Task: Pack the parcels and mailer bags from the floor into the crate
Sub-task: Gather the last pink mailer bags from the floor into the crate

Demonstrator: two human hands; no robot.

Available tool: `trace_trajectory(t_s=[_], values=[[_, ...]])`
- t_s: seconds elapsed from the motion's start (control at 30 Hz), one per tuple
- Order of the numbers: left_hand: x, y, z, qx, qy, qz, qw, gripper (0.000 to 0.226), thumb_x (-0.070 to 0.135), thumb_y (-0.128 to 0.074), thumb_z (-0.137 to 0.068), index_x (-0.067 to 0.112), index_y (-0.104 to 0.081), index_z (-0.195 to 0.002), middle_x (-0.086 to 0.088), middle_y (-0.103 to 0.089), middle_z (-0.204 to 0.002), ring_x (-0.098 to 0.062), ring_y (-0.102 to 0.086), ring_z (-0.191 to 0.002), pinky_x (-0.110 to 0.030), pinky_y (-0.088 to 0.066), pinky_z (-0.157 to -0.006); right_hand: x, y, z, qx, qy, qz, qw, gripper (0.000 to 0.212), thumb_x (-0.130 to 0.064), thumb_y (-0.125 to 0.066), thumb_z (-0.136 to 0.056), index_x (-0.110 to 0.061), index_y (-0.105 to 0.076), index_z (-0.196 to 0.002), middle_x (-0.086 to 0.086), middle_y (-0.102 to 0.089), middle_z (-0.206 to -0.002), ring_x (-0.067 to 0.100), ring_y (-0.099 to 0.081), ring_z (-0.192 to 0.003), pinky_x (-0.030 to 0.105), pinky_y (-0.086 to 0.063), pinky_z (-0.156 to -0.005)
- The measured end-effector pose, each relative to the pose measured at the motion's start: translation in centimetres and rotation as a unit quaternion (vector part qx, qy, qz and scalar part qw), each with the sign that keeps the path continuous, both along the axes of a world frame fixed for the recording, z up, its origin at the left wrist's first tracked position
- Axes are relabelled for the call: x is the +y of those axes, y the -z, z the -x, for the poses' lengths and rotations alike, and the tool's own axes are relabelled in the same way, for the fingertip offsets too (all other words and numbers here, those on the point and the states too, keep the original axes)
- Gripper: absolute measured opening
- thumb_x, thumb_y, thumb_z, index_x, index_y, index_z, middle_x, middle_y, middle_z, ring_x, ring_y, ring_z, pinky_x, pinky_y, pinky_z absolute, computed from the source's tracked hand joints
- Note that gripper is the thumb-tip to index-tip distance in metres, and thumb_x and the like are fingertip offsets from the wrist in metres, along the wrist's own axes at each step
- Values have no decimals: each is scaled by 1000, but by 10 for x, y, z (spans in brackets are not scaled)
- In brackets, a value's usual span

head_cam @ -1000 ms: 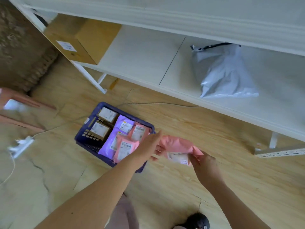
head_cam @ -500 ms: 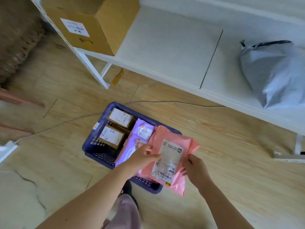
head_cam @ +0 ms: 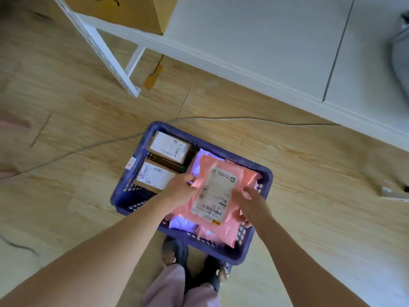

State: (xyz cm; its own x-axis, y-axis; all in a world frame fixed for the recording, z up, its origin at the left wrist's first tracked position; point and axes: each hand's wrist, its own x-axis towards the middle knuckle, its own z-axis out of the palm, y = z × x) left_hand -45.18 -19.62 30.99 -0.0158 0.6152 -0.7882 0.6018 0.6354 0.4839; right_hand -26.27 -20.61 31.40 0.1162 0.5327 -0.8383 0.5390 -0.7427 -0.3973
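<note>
Bright, soft, even light here, no hard shadows, just a dimmer patch of floor (head_cam: 66,96) beneath the shelf (head_cam: 254,41) at 11 o'clock. The shelf board goes pale, almost washed out, at 1 o'clock. Wide-angle bend tilts the edges; 9 and 3 o'clock smear. Print on the pink mailer bag (head_cam: 204,167) reads soft.

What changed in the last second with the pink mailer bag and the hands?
The pink plastic mailer bag, held in the air right of the purple plastic crate a second ago, was carried over it and lowered onto the bags inside. The left hand and right hand still grip its edges. The two cardboard boxes in the crate's left half stayed put.
</note>
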Motion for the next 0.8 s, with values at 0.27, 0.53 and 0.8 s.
trace_trajectory(t_s=[0.27, 0.53, 0.8], values=[[9, 8, 20, 175, 389, -162, 890, 41, 1, -45, -90, 22, -57, -122, -2, -51, -112, -23, -55, -101, -32, -41, -81, -13, 12, 19, -122, -291, -137, 939, 89, -23, -63, -83, -42, -6, -147, -7, -24, -151, 20, -61, -99, 26, -43, -66], [12, 32, -14, 181, 294, -403, 848, 51, 4, -80, -61, 18, -65, -107, -6, -58, -113, -27, -58, -108, -55, -36, -104, -11, 51, 19, -62, -73, -28, 995, 10, -24, -53, -91, -18, -59, -96, 3, -68, -83, 24, -65, -72, 35, -55, -66], [8, 108, -15, -2, -53, -8, 999, 107, 33, -78, -70, 29, -6, -149, -11, -37, -144, -27, -46, -125, -43, -45, -100, -11, 89, 26, 195, 315, 129, 920, 9, -2, -52, -93, -10, -56, -92, 7, -61, -70, 15, -60, -56, 24, -56, -54]])
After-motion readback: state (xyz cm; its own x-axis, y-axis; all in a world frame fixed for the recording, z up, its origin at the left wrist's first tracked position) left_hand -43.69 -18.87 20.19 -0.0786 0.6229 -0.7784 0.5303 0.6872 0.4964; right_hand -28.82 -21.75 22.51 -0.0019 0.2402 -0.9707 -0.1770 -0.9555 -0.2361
